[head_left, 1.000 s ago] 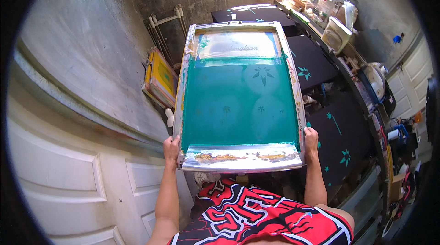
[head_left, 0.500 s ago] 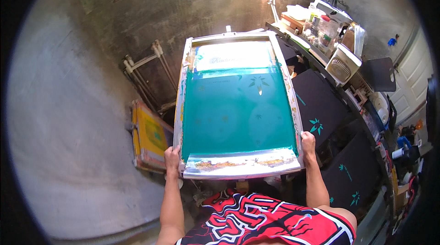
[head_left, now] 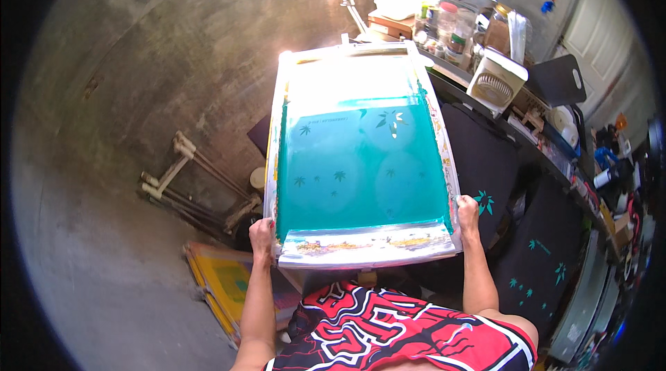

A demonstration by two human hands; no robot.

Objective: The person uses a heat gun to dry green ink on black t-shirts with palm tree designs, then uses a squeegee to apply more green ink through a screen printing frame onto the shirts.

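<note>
Left hand (head_left: 262, 238) and right hand (head_left: 469, 215) grip the side rails (head_left: 447, 163), fingers (head_left: 464, 203) curled, green screen frame (head_left: 364, 163) stretching ahead between them, and a matched, level hold should best steady that far end (head_left: 347, 51) beyond the fingers!

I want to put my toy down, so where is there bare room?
On the black fabric, a plain patch lies between the printing screen, the white fan and the nearest leaf print. There's likely passing room left of the screen, above the pipe rack, by the grey wall. Around the fan it's crowded with jars.
</note>
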